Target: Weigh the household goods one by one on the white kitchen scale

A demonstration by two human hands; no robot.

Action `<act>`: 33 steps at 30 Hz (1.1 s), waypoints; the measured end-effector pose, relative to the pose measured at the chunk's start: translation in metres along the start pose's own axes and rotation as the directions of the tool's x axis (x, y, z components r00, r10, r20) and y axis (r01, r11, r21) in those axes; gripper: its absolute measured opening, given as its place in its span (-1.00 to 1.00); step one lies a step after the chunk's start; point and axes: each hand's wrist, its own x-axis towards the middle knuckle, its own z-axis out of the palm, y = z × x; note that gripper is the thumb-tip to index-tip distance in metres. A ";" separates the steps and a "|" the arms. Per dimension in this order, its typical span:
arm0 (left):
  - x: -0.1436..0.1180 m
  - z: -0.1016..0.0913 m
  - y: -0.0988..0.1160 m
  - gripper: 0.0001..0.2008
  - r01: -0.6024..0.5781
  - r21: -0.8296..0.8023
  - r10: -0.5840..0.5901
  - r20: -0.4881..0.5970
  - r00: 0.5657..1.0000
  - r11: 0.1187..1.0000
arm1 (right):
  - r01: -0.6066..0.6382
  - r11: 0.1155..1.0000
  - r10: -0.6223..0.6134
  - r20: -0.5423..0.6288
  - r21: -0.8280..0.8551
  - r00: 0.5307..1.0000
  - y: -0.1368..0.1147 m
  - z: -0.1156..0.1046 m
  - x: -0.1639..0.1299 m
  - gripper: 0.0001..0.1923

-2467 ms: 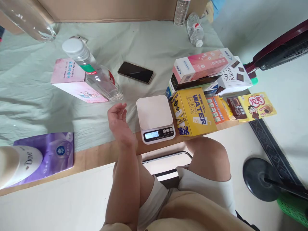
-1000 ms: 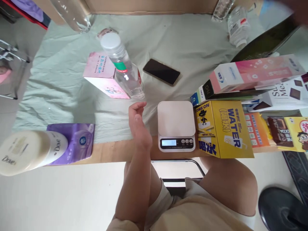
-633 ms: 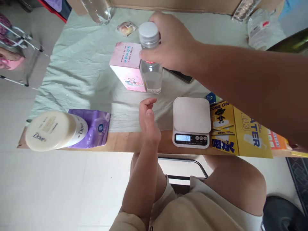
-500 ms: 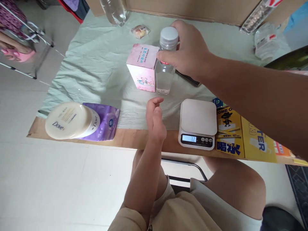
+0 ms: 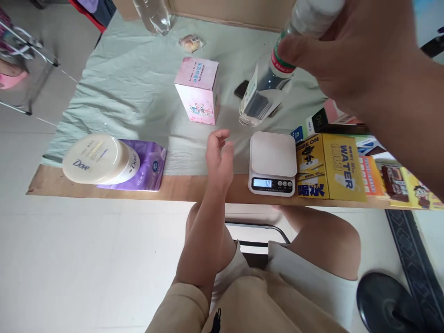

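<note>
Up at the right, my right hand is closed around the upper part of a clear plastic bottle with a white cap and a red and green label band. The bottle is raised and tilted, its base toward the pink box. At the table's front edge my left hand is open, fingers loosely curled, with nothing in it. Beside it on the right sits a white kitchen scale with nothing on its plate, its display showing 32. A dark phone lies partly hidden behind the bottle.
A Dove tub rests on a purple pack at the left edge. Yellow boxes and other packages line the right edge. A large clear bottle and a small wrapped snack are at the back.
My right hand has lifted the bottle from beside the pink box and moved it right and up toward the camera, tilting it. My left hand has stayed almost in place.
</note>
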 end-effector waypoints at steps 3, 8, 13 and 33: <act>0.000 0.010 -0.001 -0.44 -0.025 0.015 0.022 0.128 0.992 1.000 | -0.134 0.970 0.123 -0.066 -0.201 0.990 -0.001 -0.019 -0.024 -0.49; -0.005 0.028 -0.004 -0.44 -0.046 0.014 0.040 0.297 0.954 0.999 | -0.112 0.976 0.118 0.024 -0.186 0.993 0.015 -0.024 -0.049 -0.49; -0.006 0.042 -0.007 -0.40 -0.045 -0.012 0.046 0.372 0.927 0.999 | 0.010 0.996 0.000 0.108 -0.094 0.994 0.030 -0.019 -0.057 -0.62; -0.015 0.036 0.001 -0.40 0.048 -0.126 -0.012 0.275 0.961 0.991 | 0.324 0.690 0.087 -0.519 0.647 0.851 0.074 0.057 -0.155 -0.60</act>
